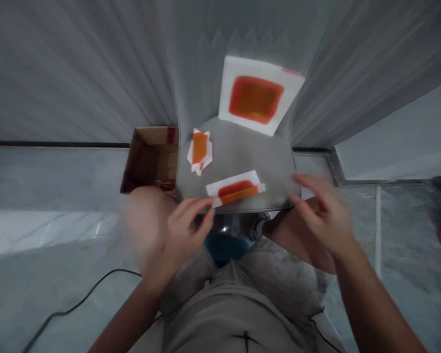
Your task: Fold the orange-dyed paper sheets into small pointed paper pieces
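Left hand (182,235), partly curled, fingertips just beside the near end of a white sheet (242,178); no grip visible. Right hand (325,215), open, fingers spread, holding nothing, just above the near right corner of a grey board (275,166). White sheet lying between the hands at the board's near edge, bearing an orange strip (238,195) along its near side and a red-orange patch (233,188) behind it. Forward and left of the hands, on the board, a small pile of white paper pieces (208,158) topped by an orange piece (199,148). Farthest forward, past the board, a larger white sheet with a red-orange square (255,98). Beyond the left hand, an open cardboard box (150,159). Behind the hands, khaki trousers (235,314); farther left, a black cable (84,294).
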The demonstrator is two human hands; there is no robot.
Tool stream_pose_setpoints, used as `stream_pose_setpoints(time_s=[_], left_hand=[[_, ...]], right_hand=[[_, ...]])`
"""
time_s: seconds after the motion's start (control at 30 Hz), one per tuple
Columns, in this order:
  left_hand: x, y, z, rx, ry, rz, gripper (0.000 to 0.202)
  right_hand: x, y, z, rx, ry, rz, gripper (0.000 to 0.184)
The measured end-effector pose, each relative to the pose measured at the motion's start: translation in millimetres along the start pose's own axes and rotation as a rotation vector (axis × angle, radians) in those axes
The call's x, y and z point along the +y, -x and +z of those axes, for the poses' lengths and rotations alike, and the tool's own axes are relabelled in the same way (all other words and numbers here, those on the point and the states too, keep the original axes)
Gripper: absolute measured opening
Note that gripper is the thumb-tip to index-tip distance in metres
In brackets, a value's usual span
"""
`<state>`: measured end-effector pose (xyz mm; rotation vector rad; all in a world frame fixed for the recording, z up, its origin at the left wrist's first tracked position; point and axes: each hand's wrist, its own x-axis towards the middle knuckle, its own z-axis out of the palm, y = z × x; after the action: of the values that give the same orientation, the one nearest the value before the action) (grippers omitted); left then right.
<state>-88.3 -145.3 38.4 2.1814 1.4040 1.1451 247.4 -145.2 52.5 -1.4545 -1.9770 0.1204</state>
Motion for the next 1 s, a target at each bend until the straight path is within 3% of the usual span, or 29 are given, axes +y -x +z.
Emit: stream_pose_setpoints(time_s=[0.07,0.2,0.33,0.47,0.63,1.0], left_hand=[[2,7,23.5,-0.086,-0.016,0.156,0.024],[-6,18,66.3,-0.275,-0.113,0.323,0.036],[-15,22,87.9,-0.353,-0.222,0.31,0.046],[-25,27,96.8,-0.385,-0.304,0.228,0.054],[-39,33,97.8,-0.419,-0.368,0.268,0.059],[-63,9,99.8,-0.378,-0.327,0.335,0.046]], right_hand=[[1,7,23,-0.075,-0.013,-0.027,0.043],[6,21,80,-0.272,0.049,-0.123,0.052],[11,35,108,-0.354,0.111,-0.108,0.057],[16,47,116,-0.386,0.162,-0.084,0.06],[13,54,125,-0.333,0.224,-0.068,0.059],[-5,62,143,-0.179,0.252,0.073,0.056]])
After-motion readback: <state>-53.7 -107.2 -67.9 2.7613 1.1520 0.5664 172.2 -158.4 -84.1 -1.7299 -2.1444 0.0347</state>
